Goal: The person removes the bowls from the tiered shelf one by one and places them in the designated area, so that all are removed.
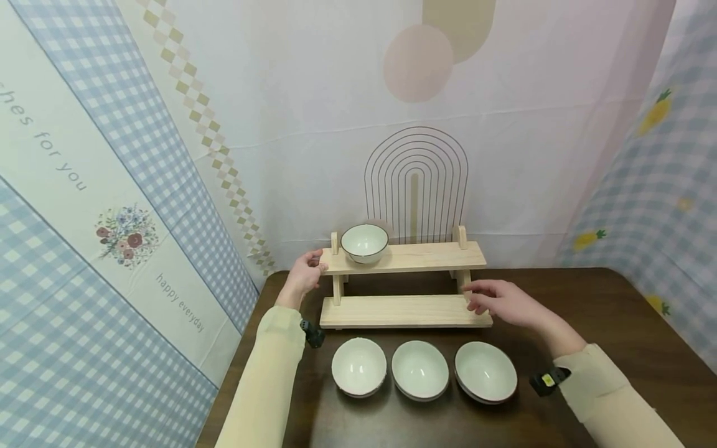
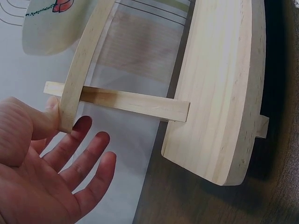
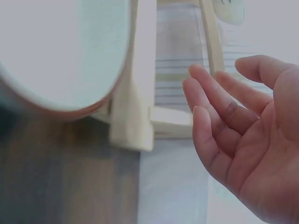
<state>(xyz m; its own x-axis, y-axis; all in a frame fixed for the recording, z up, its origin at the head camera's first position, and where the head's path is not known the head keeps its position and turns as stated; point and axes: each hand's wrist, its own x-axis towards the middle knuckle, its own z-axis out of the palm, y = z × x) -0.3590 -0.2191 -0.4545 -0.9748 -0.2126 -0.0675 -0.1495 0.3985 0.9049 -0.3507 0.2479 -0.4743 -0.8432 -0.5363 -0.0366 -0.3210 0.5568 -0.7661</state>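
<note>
A two-tier wooden shelf rack (image 1: 403, 312) stands on the table. My left hand (image 1: 305, 274) holds the left end of its upper board, thumb on top and the other fingers spread below; the left wrist view shows this hand (image 2: 56, 163) close up. On the upper board, near that end, sits a white bowl (image 1: 365, 241) with a dark rim. My right hand (image 1: 506, 302) is by the rack's right end, its fingers loosely bent and nothing in them; whether it touches the wood cannot be told.
In front of the rack stand a left bowl (image 1: 359, 367), a middle bowl (image 1: 420, 370) and a right bowl (image 1: 485, 372) in a row on the dark table (image 1: 358, 429). A printed cloth (image 1: 313, 174) hangs behind the rack, with checked cloth on both sides.
</note>
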